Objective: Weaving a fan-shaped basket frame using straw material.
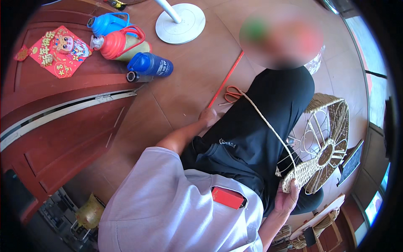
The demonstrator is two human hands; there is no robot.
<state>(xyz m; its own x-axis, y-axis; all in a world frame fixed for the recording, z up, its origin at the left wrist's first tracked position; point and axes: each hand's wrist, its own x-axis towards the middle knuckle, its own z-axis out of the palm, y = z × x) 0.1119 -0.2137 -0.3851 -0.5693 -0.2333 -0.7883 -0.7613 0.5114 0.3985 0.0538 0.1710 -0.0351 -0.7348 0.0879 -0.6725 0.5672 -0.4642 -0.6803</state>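
Observation:
My left hand (208, 116) is closed around the near end of a thin red stick (226, 80) that points away over the floor. My right hand (288, 196) grips the near edge of a partly woven wicker piece (308, 170), fingers closed on its tan weave. Bare pale spokes and a woven round centre show on the piece, beside my bent leg in black trousers. From near my right fingers a long straw strand (268, 124) runs across my thigh. Close to the strand's far end lie scissors with orange handles (232, 95); their blades are mostly hidden.
At the far left stand or lie a blue flask (110, 24), a red flask (115, 44) and a blue bottle (157, 65), beside red wooden panels (79, 134). A white round stand base (180, 23) is at the back. Coiled strands (325, 222) lie at lower right.

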